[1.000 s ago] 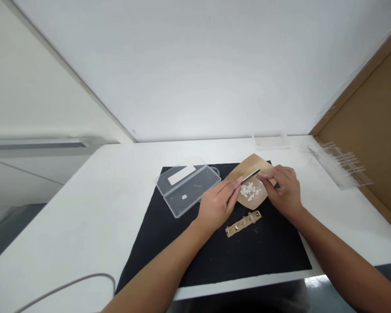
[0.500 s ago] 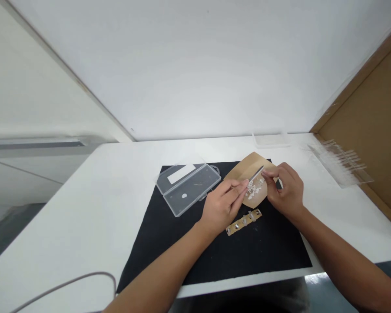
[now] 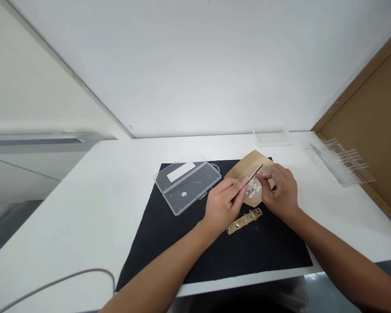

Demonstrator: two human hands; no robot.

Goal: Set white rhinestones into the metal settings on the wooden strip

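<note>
My left hand (image 3: pixel 224 198) is closed around the lower end of a thin, flat, dark stick (image 3: pixel 256 172) with a pale edge and a narrow tip, which slants up to the right. Beside the stick, my right hand (image 3: pixel 279 188) pinches thumb and forefinger together; anything between them is too small to make out. Beneath both hands lies an open brown paper tray (image 3: pixel 241 168) with a heap of small white flakes (image 3: pixel 253 189) in it. Nearer me, a short tan strip (image 3: pixel 240 224) bears several small clear and shiny pieces.
A hinged clear plastic case (image 3: pixel 190 191) lies open on the black mat (image 3: pixel 169 248), a white label in its lid. Farther back on the white table stands a clear tray (image 3: pixel 272 138). Clear plastic pieces (image 3: pixel 342 163) lie by the cardboard wall (image 3: pixel 371 104). A cable (image 3: pixel 68 274) curves at front left.
My right hand has moved a little left, along the stick toward my left hand. The stick has turned slightly, so less of its pale side shows.
</note>
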